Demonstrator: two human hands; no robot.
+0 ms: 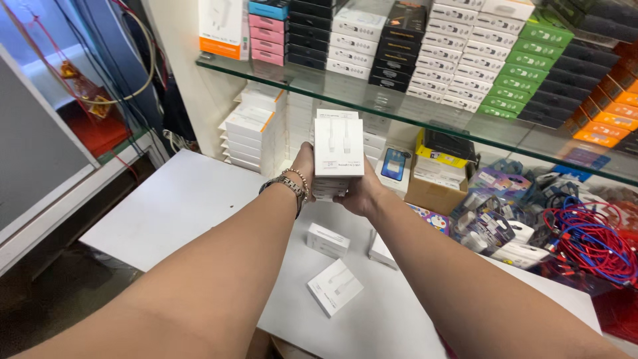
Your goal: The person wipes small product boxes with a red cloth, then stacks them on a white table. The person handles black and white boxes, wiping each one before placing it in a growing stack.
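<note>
Both hands, left and right, fingers wrapped round white box stack, held above table; loose boxes below.

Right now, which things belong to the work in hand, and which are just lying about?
In hand:
stack of white boxes, held between left hand and right hand
loose white boxes on the table

Lying about:
tangled cables
shelf boxes
cardboard box
</note>
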